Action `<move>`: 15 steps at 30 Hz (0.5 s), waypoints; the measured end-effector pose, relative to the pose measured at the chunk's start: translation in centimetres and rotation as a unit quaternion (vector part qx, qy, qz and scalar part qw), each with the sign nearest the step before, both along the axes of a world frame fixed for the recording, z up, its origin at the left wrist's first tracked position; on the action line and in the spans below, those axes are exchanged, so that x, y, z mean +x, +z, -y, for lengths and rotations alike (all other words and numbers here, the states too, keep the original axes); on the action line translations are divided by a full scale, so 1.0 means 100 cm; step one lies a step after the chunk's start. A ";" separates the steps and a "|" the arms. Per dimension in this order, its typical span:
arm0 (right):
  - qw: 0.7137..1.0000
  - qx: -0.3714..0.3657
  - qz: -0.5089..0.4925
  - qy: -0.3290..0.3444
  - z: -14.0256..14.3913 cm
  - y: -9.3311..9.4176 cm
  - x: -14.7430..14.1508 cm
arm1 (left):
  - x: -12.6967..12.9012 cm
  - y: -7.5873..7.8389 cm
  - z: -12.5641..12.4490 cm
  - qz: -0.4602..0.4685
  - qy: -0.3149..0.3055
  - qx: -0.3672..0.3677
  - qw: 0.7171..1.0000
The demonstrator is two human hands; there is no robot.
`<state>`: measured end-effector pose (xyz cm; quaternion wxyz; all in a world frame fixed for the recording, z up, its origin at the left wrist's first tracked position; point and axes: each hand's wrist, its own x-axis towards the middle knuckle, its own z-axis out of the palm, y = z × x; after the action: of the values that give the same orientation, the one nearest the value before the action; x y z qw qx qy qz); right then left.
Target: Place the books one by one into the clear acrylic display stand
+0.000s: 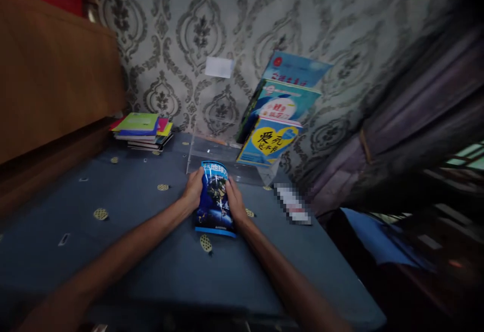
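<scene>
Nearest to me, both forearms come up from the bottom edge, their elbows cut off by the frame and the near corners lost in dark blur. They meet at the blue book (214,198), which I take as my landmark. It lies on the blue-grey tablecloth (132,251), its long axis running away from me toward the wall, its top end raised slightly toward the clear stand beyond it.

My left hand (193,190) grips the book's left edge, fingers curled closed around it, and my right hand (235,202) does the same on its right edge. I can't see the fingertips under the cover. The cover shows a dark earth-like picture, but its title is too blurred for me to read.

Just beyond the book stands a clear acrylic rack (212,145), whose panels are hard to trace against the patterned wallpaper (181,29). Beyond and right of the book, three booklets (278,112) lean in the rack, overlapping, so only the front yellow-and-blue one shows fully. Right of the book lies a small pixelated item I can't identify. Far left of the book, a stack of coloured books (142,130) rests against the wall. Far right, dark curtains (408,135) blur out.
</scene>
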<state>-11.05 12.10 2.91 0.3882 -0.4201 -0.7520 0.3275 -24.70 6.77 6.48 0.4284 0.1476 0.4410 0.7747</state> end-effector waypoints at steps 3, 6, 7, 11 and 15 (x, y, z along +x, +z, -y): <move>0.999 -0.019 -0.046 0.006 -0.002 0.015 0.003 | 0.011 0.019 -0.004 -0.039 0.007 0.012 0.999; 0.996 0.001 -0.086 0.011 -0.001 0.033 0.014 | 0.019 0.039 -0.007 -0.110 -0.001 0.062 0.992; 0.995 0.026 -0.091 0.015 0.000 0.037 0.019 | 0.021 0.043 -0.007 -0.147 -0.002 0.087 0.985; 0.986 0.150 -0.062 0.030 0.007 0.040 0.037 | 0.028 0.046 -0.003 -0.289 -0.017 0.134 0.948; 0.982 0.178 -0.059 0.018 0.011 0.030 0.042 | 0.034 0.035 0.004 -0.308 -0.042 0.113 0.944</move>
<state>-6.81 11.00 5.95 0.4946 -0.3109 -0.7813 0.2198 -21.33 6.33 9.98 0.2843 0.4448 0.4541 0.7178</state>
